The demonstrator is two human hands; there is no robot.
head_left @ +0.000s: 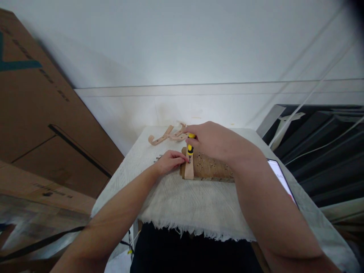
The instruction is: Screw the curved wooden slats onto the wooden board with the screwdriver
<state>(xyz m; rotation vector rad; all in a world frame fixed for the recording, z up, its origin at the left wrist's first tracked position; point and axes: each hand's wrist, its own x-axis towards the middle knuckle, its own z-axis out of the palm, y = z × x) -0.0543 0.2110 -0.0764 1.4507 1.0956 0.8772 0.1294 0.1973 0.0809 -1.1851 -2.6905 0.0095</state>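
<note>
My right hand [204,138] is closed around a yellow-and-black screwdriver [190,147], held upright with its tip down. The tip meets a pale wooden piece [189,173], which lies across the left end of a brown wooden board [212,168] dotted with small holes. My left hand [170,161] rests at the board's left edge, its fingertips pressed together beside the screwdriver tip. Whatever is between those fingers is too small to make out. Small dark screws [157,158] lie just left of that hand. Behind the board are pale wooden hooks [162,139] with drilled holes.
A pale fringed cloth [196,204] covers the table. On the right, a phone [281,178] with a lit screen lies partly behind my forearm. Large cardboard boxes [34,113] stand at the left, a white wall [182,45] is behind, and dark folded material [321,151] is at the right.
</note>
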